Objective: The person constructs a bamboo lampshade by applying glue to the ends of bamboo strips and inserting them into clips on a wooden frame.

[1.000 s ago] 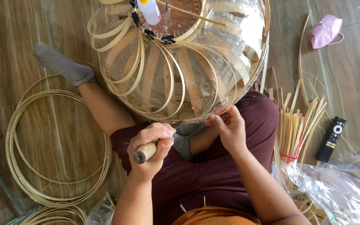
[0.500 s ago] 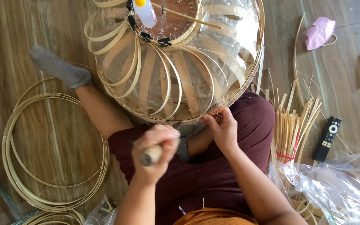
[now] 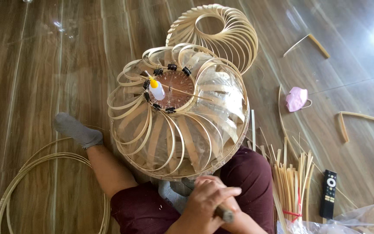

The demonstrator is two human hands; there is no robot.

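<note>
A round lampshade frame of curved bamboo strips [image 3: 178, 130] rests on my lap, lined with clear plastic. Its top is a brown wooden disc [image 3: 174, 89] ringed by black binder clips, with a small white glue bottle with a yellow cap [image 3: 156, 90] lying on it. My left hand [image 3: 208, 197] is at the shade's near rim, closed around a wooden tool handle [image 3: 225, 213]. My right hand [image 3: 243, 222] lies mostly hidden beneath the left; I cannot make out its fingers.
A second bamboo shade [image 3: 221, 34] stands behind on the wooden floor. Coiled cane hoops [image 3: 44, 186] lie left, beside my grey-socked foot [image 3: 76, 130]. On the right are a bundle of bamboo strips [image 3: 291, 182], a black remote [image 3: 328, 194], a pink mask [image 3: 297, 99], and a plastic bag [image 3: 364, 219].
The view has lifted, showing the whole shade and the floor behind. My left hand with the tool has moved right and now sits over my right hand at the rim.
</note>
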